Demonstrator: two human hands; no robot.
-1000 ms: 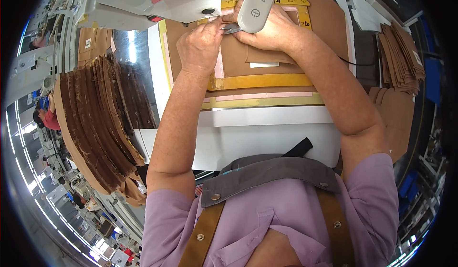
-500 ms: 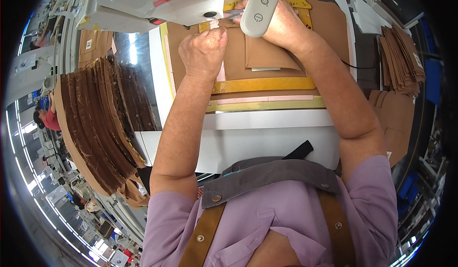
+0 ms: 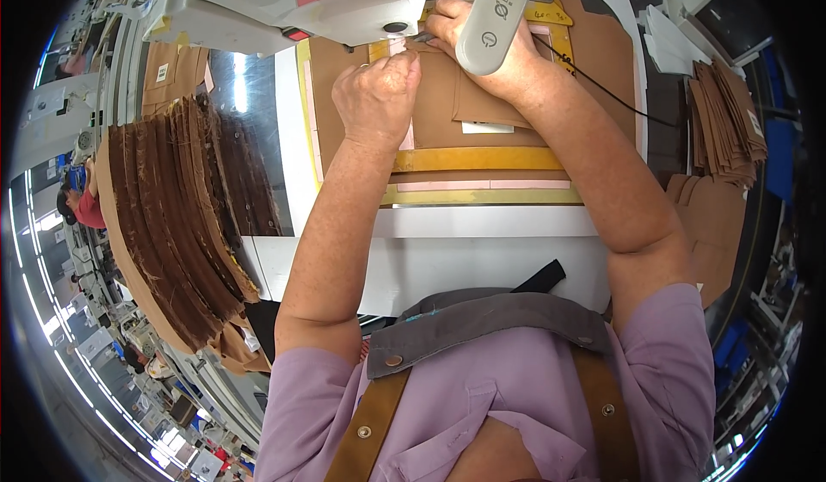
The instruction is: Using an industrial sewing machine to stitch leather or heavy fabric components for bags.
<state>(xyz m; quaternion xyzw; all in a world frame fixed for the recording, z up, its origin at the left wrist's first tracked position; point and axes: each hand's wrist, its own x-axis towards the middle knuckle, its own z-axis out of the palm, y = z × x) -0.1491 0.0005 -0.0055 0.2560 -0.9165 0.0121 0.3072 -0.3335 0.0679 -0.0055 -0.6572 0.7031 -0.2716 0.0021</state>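
Observation:
My left hand (image 3: 376, 95) is closed in a loose fist over brown fabric (image 3: 434, 95), below the white sewing machine head (image 3: 323, 4). Whatever its fingertips pinch is hidden. My right hand (image 3: 508, 60) lies just right of it with fingers curled; a small greyish tip shows by them, too little to name. A pale grey oblong device (image 3: 496, 21) hangs in front of this hand and hides part of it. Under the fabric lies a template with a yellow strip (image 3: 482, 158). A folded brown piece (image 3: 482, 101) with a white label (image 3: 487, 127) lies below my right hand.
Thick stacks of dark brown fabric pieces (image 3: 168, 224) hang at the left edge of the table. More brown pieces (image 3: 727, 112) are piled at the right. A black cord (image 3: 602, 88) runs past my right forearm. Other machines and a person in red (image 3: 86, 207) appear far left.
Both hands have shifted slightly in the picture along with the machine and table. My right-hand fingers have drawn down and in toward the left hand; the folded piece's label shows more.

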